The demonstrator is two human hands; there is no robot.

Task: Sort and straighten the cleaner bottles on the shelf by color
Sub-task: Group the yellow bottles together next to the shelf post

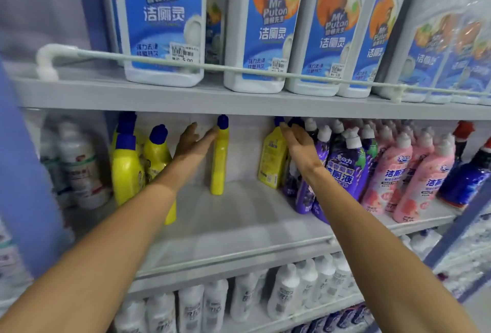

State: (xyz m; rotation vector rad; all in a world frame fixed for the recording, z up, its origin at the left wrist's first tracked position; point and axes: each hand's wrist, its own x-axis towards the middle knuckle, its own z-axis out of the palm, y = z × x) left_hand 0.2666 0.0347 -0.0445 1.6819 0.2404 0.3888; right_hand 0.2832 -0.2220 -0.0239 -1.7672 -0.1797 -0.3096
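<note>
Yellow slick-plastic bottle with blue cap (220, 157) stands alone on the grey metal shelf (239, 223) — my left hand (195, 144) touches its neck with straight fingers, my right hand (300, 144) likewise touches a second yellow bottle (273, 160) beside the purple bottles (342, 173). Likely light, rigid, tippy — I'd grip mid-body.

Location: retail shop aisle. Indicators: tiered grey shelf (239, 229) units with a wire front rail (239, 69), multiple identical toilet cleaner bottles (268, 27) in rows, and barcode price stickers (183, 53) on them.
</note>
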